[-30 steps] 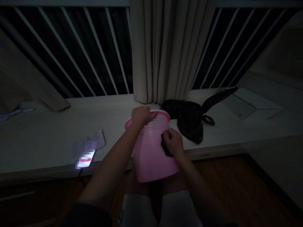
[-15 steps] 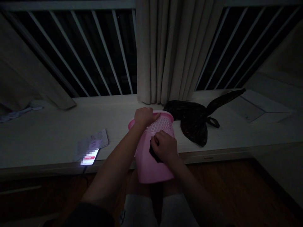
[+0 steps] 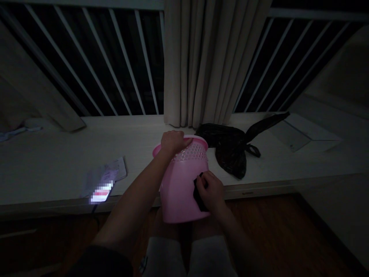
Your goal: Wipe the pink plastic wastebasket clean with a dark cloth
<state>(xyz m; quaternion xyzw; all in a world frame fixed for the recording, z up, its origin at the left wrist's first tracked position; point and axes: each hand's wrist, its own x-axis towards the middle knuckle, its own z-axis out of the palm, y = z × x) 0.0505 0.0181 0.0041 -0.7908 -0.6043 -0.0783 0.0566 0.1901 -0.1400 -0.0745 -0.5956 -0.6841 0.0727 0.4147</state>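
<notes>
A pink plastic wastebasket (image 3: 181, 188) with a perforated band below its rim leans upright between me and the ledge, above my lap. My left hand (image 3: 173, 141) is closed over the rim at its upper left, the thumb reaching inside. My right hand (image 3: 211, 190) is closed on a dark piece of cloth (image 3: 199, 196) at the basket's lower right side. The cloth lies against the pink wall, partly hidden by my fingers. The inside of the basket is mostly out of sight.
On the white ledge (image 3: 66, 154), a knotted black plastic bag (image 3: 232, 154) lies right of the basket. A lit phone (image 3: 101, 192) and papers (image 3: 118, 167) are at left, a white box (image 3: 305, 134) at far right. A curtain (image 3: 196, 65) hangs behind.
My right hand has moved right and down across the basket's wall with the dark cloth. My left hand keeps its hold on the rim. The view has shifted slightly.
</notes>
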